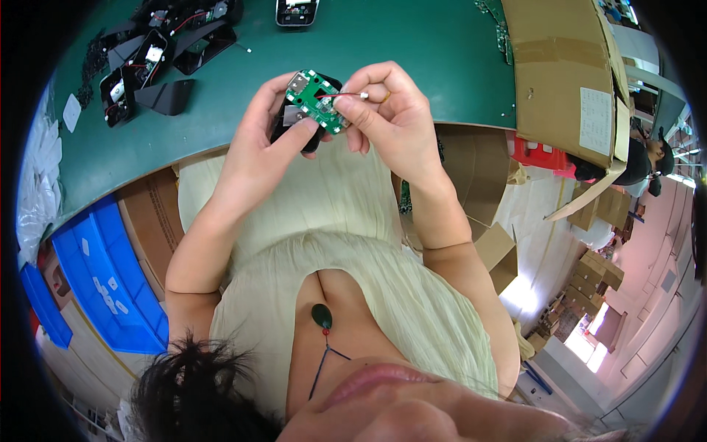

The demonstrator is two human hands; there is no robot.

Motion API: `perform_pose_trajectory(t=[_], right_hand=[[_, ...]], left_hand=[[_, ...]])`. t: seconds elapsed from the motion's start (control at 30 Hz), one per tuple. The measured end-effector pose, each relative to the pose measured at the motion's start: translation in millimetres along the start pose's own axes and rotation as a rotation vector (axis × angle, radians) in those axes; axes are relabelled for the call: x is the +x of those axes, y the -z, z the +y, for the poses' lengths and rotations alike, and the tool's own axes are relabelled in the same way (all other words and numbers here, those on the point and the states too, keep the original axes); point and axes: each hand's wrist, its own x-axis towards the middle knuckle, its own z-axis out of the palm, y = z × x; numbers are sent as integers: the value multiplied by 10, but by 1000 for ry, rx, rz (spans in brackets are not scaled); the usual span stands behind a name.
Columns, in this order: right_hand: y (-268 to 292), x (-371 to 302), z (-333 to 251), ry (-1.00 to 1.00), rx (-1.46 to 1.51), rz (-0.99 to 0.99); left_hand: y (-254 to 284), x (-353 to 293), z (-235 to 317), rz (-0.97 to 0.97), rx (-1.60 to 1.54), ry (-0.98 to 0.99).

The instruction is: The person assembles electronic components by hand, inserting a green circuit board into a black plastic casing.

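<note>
Just over the near edge of the green table, my left hand is closed round a small black plastic housing. A green circuit board with a metal port lies tilted against that housing, and my left thumb presses near its lower edge. My right hand has its thumb and index finger pinched at the board's right side. A thin red and dark wire with a small white connector runs from the board across these fingertips. Whether they grip the wire or the board's edge is partly hidden.
Several black housings with wires lie at the table's far left. One more unit sits at the far edge. A cardboard box stands at the right, and small green boards lie beside it. Blue bins are at the lower left.
</note>
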Motion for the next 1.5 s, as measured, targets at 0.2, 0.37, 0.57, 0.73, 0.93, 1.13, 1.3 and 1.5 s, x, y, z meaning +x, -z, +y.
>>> perform_pose_trajectory(t=[0.2,0.37,0.57,0.73,0.93,1.13,1.3,1.5], right_hand=[[-41,-3,92,144,-259,20],[-27,21,274,387,-237,147],[-151,22,319,220,243,147],[-147,73,374,270,179,70],[-161,72,362,151,321,61],[-159,75,351,46,368,58],[-150,87,345,100,292,39],[-64,187,246,763,-637,8]], left_hand=[[97,-33,-20,-54,-28,160],[90,-69,5,-40,-84,269],[12,-75,-26,44,-69,242],[-59,-72,-71,85,-114,232],[-62,-71,-78,143,-86,220],[-71,-70,-73,192,-50,222],[-36,-74,-65,228,-15,176],[74,-129,36,210,47,121]])
